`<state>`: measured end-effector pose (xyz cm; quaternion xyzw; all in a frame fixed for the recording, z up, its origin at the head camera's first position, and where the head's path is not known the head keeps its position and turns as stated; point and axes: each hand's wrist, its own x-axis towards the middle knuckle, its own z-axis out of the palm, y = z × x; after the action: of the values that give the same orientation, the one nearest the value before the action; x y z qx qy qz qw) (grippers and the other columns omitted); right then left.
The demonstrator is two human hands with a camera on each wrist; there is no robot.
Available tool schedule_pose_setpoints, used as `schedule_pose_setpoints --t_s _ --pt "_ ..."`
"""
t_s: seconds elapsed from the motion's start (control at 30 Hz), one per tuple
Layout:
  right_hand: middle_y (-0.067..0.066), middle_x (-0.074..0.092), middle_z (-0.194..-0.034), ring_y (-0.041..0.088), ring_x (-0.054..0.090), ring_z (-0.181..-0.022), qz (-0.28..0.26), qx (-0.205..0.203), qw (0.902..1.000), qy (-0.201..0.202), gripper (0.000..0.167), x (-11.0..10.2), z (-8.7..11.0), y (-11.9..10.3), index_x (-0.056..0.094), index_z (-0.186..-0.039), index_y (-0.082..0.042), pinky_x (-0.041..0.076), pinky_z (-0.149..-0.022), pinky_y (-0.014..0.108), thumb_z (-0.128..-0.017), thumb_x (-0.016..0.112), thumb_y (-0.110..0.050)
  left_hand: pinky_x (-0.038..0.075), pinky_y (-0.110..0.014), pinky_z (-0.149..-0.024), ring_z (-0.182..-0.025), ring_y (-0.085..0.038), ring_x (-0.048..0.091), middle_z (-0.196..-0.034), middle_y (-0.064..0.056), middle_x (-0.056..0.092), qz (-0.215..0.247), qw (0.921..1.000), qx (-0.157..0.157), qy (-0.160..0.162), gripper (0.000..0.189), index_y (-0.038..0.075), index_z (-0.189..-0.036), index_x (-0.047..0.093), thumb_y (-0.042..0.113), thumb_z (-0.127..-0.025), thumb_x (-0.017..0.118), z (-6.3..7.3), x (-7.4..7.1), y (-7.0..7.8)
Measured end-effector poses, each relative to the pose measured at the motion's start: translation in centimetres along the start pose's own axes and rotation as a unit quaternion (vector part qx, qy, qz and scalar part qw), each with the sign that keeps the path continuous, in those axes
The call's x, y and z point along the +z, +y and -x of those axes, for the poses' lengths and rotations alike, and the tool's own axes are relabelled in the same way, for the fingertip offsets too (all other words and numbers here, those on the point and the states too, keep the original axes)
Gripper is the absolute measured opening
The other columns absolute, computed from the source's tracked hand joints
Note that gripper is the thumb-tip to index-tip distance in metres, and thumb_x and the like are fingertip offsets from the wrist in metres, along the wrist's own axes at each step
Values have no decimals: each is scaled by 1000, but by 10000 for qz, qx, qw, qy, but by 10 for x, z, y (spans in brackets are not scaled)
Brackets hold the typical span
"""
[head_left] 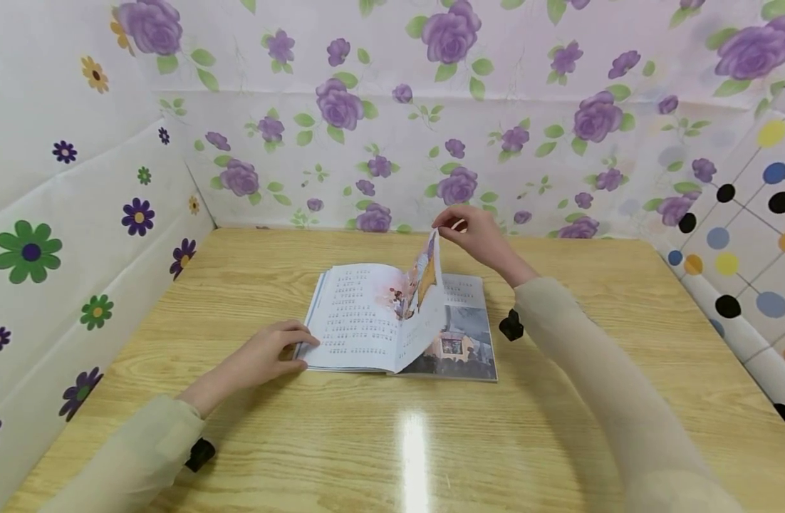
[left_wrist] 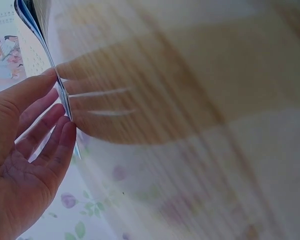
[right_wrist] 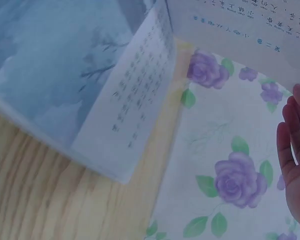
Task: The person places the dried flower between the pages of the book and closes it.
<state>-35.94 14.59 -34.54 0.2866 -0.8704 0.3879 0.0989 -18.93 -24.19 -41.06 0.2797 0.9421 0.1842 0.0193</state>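
Observation:
An open picture book (head_left: 360,320) lies on the table, its pages printed with text and illustrations. My right hand (head_left: 472,235) pinches the top corner of a raised page (head_left: 424,285), which stands up from the spine and curves. In the right wrist view, thumb and fingers of that hand (right_wrist: 297,137) meet at the page's edge. Below the raised page shows a right-hand page (head_left: 463,345) with a dark grey picture. My left hand (head_left: 264,356) rests on the lower left edge of the book; in the left wrist view its fingertips (left_wrist: 67,127) touch the page edges.
The wooden table (head_left: 341,442) extends around the book, with a bright reflection at the front. A purple-flowered cloth (head_left: 341,164) hangs behind it; patterned sheets flank both sides. Black devices (head_left: 200,454) sit at the wrists.

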Motion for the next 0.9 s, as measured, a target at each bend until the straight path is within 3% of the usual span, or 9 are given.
schedule_pose_setpoints --t_s 0.33,0.5,0.73,0.9 --pt "7 71 -98 16 65 -90 -281 -122 9995 -34 12 18 -26 -20 71 -100 -12 57 -81 33 -93 69 -21 53 -29 -75 -91 -15 58 -118 -9 65 319 9994 92 75 31 10 -114 71 12 -84 78 0 2 -5" --pt "5 70 -96 15 63 -89 -433 -75 9986 -277 11 27 -39 -27 70 -98 -14 56 -79 33 -94 68 -24 56 -29 -80 -96 -15 60 -120 -7 65 450 9989 -58 67 28 13 -113 72 13 -85 77 -1 3 -7" --pt "5 66 -99 20 62 -89 -444 -339 9954 -779 9 42 -54 -39 65 -100 -12 52 -74 30 -98 62 -20 44 -22 -67 -77 -14 52 -120 -9 67 332 9991 -143 233 24 14 -107 73 9 -84 77 -3 3 -6" --pt "7 66 -97 23 61 -87 -507 -407 9927 -1011 7 56 -65 -46 63 -100 -10 52 -71 29 -98 61 -17 45 -28 -73 -84 -16 54 -121 -8 67 205 9994 -65 254 24 16 -107 72 10 -84 77 -4 3 -7"
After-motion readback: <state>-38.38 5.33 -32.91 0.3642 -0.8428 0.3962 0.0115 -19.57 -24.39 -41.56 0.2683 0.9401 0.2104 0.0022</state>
